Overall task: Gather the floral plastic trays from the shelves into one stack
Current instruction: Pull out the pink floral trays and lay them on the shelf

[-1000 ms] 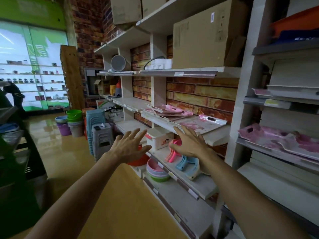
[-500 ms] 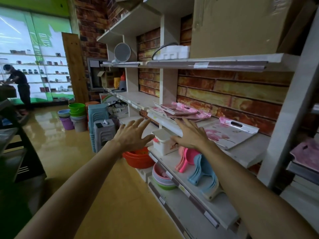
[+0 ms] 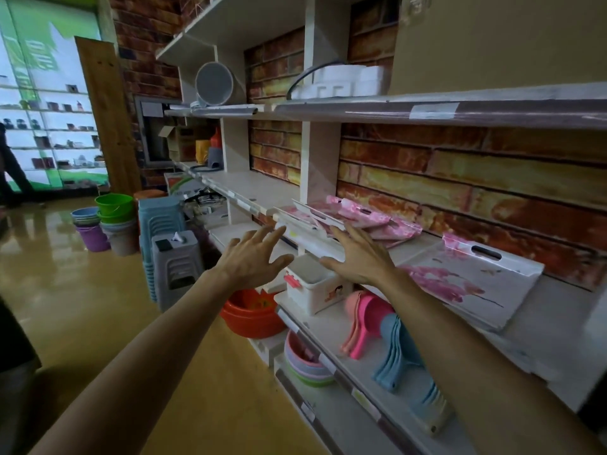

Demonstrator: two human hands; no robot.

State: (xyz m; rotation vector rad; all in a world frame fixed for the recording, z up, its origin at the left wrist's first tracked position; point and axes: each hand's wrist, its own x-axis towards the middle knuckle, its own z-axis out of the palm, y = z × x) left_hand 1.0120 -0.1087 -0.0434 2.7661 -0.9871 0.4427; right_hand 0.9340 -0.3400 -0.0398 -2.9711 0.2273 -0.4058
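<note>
Several pink floral trays (image 3: 354, 215) lie in a loose, tilted pile on the middle shelf (image 3: 558, 323), some sticking out over its front edge. A larger white tray with pink flowers and a slot handle (image 3: 473, 277) lies flat further right on the same shelf. My left hand (image 3: 253, 257) is held out with fingers spread, just left of the pile's front edge and holding nothing. With its fingers apart, my right hand (image 3: 359, 256) hovers at the front of the pile, close to the nearest tray; I cannot tell if it touches it.
Below my hands stands a white lidded box (image 3: 315, 287), with pink and blue scoops (image 3: 387, 336) on the lower shelf. Red basins (image 3: 253, 315), stacked bowls (image 3: 305, 366), grey stools (image 3: 174, 261) and buckets (image 3: 111, 221) stand on the floor to the left. A person (image 3: 10, 165) walks at the far left.
I have moved closer to the shelf. Both hands have reached forward and up, from level with the box to the front edge of the tray pile.
</note>
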